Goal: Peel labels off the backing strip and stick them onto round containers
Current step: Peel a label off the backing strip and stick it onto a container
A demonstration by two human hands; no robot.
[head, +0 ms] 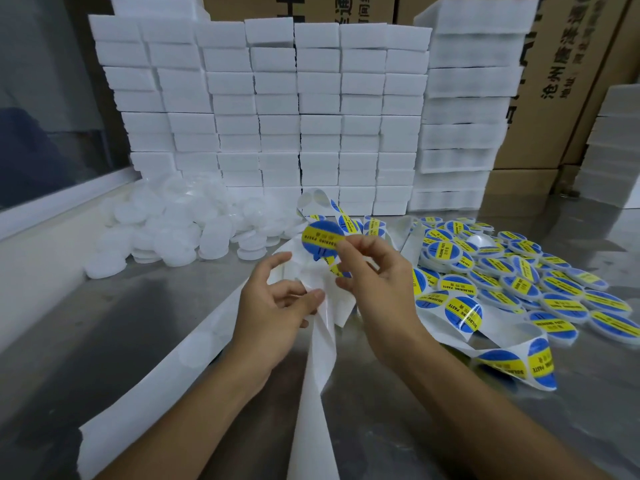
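My right hand (372,275) pinches a round blue-and-yellow label (322,239) by its edge, lifted off the white backing strip (320,344). My left hand (277,299) grips the strip just below, thumb and fingers curled round it. The empty part of the strip runs down toward me and off to the lower left. More strip with labels still on it (498,362) curls at the right. Plain white round containers (180,233) lie heaped at the left. Labelled containers (519,282) lie piled at the right.
A wall of stacked white foam blocks (277,109) stands behind the work area, with cardboard boxes (561,81) at the back right. The grey metal tabletop (121,327) shows at the lower left.
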